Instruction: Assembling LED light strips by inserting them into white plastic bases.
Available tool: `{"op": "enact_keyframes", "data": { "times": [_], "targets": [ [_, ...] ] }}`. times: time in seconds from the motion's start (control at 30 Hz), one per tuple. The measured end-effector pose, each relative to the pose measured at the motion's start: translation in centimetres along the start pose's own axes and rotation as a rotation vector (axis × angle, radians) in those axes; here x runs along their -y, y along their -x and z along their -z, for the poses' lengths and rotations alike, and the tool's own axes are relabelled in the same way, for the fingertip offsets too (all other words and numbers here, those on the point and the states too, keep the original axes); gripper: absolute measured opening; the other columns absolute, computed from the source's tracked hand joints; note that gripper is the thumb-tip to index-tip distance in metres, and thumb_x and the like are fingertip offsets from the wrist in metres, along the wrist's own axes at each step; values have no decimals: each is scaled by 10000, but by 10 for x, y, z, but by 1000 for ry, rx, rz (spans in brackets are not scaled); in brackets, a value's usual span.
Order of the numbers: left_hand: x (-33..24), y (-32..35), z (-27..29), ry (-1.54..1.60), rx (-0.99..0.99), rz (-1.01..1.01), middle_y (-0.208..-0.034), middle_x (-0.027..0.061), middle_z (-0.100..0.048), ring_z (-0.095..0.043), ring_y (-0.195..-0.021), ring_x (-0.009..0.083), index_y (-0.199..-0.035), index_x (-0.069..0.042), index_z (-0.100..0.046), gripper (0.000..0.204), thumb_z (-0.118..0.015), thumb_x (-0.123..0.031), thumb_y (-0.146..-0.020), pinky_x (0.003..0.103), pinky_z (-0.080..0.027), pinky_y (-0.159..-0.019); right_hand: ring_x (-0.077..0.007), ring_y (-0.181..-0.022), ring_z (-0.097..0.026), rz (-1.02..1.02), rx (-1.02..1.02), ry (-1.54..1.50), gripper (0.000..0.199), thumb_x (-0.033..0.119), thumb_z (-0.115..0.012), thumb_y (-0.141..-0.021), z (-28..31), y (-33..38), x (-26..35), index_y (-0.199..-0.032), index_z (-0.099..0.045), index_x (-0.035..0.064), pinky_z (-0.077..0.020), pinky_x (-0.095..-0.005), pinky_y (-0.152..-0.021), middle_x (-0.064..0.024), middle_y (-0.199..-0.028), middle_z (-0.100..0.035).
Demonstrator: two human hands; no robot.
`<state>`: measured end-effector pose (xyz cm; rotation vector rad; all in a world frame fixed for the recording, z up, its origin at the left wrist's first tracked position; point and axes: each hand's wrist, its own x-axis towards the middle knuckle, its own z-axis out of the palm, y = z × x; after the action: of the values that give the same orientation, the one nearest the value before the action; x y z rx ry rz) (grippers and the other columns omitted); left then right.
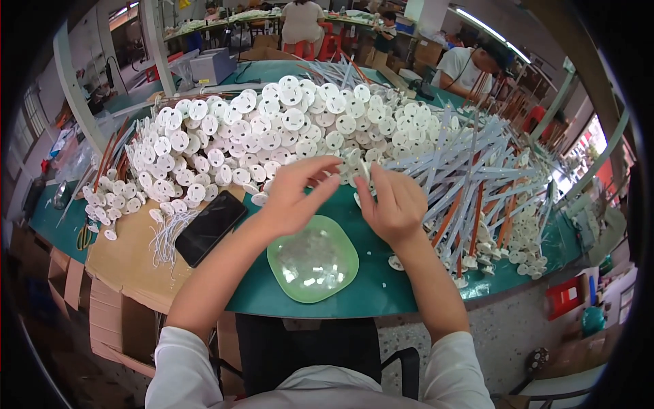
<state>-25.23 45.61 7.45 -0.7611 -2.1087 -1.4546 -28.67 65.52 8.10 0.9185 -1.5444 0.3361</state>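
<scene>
My right hand (396,204) pinches a small round white disc (365,171) between thumb and fingers, its edge turned toward me. To its left, my left hand (300,193) is raised with fingers curved and thumb apart; nothing shows between them. Both hands are above the front of a large heap of white discs (293,119), many with a small dark slot in the middle. Below my hands a translucent green bowl (276,262) stands on the green table (388,300), holding small clear or whitish pieces too small to tell apart.
A black phone (211,228) and thin white wires (167,238) lie on cardboard (122,238) at left. Long pale and orange-brown strips (470,184) pile up at right. Scissors (84,237) lie far left. Across the table sits another person (460,68). A black chair (306,347) is below.
</scene>
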Motion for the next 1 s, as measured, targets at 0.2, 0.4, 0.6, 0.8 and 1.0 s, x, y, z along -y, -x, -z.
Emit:
{"op": "enact_keyframes", "data": {
  "times": [0.2,0.4,0.6,0.8,1.0],
  "targets": [
    [-8,-19,-33,376,213,277,-1071,55,-606,-572,-951,112,-1408,-24,-429,469,-489,-269,-1012,273,-474,-870,-284,-734,-674,35,31,-90,230,17,-706,-723,2,2,5,-938,-661,-50,-552,-335,-658,-125,-815,-667],
    [17,-12,-37,688,107,322,-1021,107,-641,-632,-879,149,-1369,-26,-444,414,-513,-220,-1010,278,-515,-747,-320,-983,-635,-127,141,-281,368,130,-754,-723,11,6,-14,-1048,-638,3,-494,-440,-890,-132,-1011,-656],
    [31,9,-14,883,-65,328,-1074,142,-636,-653,-840,187,-1397,-67,-364,430,-516,-163,-1006,301,-522,-773,-401,-1163,-540,-425,508,73,345,170,-727,-783,12,33,-51,-1063,-641,-13,-427,-459,-992,-202,-1178,-612],
    [23,19,-11,1088,-87,440,-1062,124,-606,-604,-874,215,-1367,-98,-401,367,-462,-211,-1023,346,-486,-829,-370,-1037,-599,-352,277,39,297,62,-741,-732,14,6,-29,-1000,-648,-25,-478,-439,-900,-179,-1079,-647],
    [4,24,-20,1327,-3,415,-1097,130,-571,-591,-930,238,-1473,-170,-198,498,-426,-200,-1031,386,-481,-868,-322,-883,-664,-177,133,-481,490,39,-807,-639,12,-11,30,-1093,-632,-16,-538,-368,-761,-167,-1005,-670]
  ]
}}
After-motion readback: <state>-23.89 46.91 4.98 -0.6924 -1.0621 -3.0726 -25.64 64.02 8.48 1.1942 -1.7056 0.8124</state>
